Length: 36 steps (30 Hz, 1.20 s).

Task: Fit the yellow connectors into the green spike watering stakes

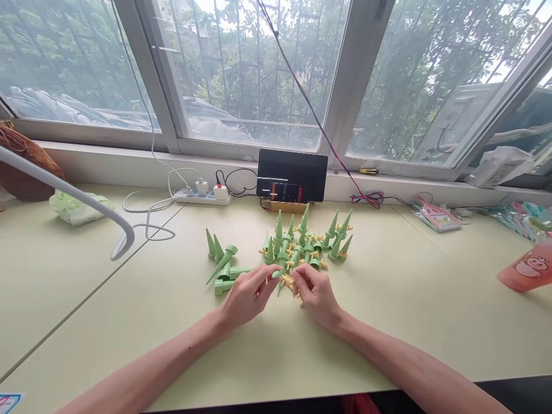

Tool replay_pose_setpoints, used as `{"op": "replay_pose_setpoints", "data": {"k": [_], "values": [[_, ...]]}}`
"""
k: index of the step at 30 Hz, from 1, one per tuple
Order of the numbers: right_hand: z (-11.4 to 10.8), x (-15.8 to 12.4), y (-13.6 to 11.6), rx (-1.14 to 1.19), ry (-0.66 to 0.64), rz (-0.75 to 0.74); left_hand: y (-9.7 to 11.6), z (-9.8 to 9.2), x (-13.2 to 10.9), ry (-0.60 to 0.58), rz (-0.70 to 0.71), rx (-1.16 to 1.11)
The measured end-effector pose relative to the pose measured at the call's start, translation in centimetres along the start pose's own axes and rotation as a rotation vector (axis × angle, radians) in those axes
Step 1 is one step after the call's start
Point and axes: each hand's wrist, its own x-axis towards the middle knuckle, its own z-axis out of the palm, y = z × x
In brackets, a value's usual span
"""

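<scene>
My left hand (pixel 249 294) is closed, thumb and fingertips pinching a green plastic watering spike (pixel 276 275), most of which the fingers hide. Opposite it, my right hand (pixel 318 294) is closed in a pinch on a small yellow valve (pixel 287 280) at the spike, its far end covered by the fingertips. Just beyond both hands stands a cluster of green spikes (pixel 279 227), many with yellow valves on their sides. Left of it, several plain green spikes (pixel 224 264) stand or lie, some partly behind my left hand.
At the back, a dark tablet (pixel 292 167) leans with a phone (pixel 288 192) before it. A power strip (pixel 202 197) with white cables lies left. A pink cup (pixel 526 268) and packaged items (pixel 436 215) sit right. A white curved arm (pixel 86 198) reaches in from the left.
</scene>
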Motion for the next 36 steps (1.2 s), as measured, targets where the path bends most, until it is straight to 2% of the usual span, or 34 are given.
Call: {"op": "replay_pose_setpoints", "data": {"k": [4,6,8,12,15,24,31,36], "values": [[0.0,0.1,0.3,-0.059,-0.054,-0.073,-0.9,-1.4,1.3,0.136,0.052,0.057],[0.1,0.0,0.5,-0.112,-0.110,-0.162,-1.4,-2.5,2.5,0.192,0.008,0.069],[0.3,-0.2,0.5,-0.161,-0.186,-0.268,-1.8,-3.5,4.0,0.203,-0.097,0.067],[0.7,-0.4,0.4,-0.198,-0.241,-0.392,-2.6,-4.4,6.6,0.104,-0.324,-0.047],[0.8,-0.3,0.6,-0.211,-0.233,-0.396,-2.9,-4.3,7.8,0.052,-0.383,-0.092],[1.0,0.1,0.3,-0.300,-0.210,-0.395,-2.7,-3.7,8.8,-0.058,-0.358,-0.059],[1.0,0.3,0.4,-0.280,-0.204,-0.368,-3.5,-3.3,8.1,-0.143,-0.360,0.026],[0.9,0.3,0.4,-0.295,-0.209,-0.355,-3.5,-3.1,7.7,-0.159,-0.351,0.051]]}}
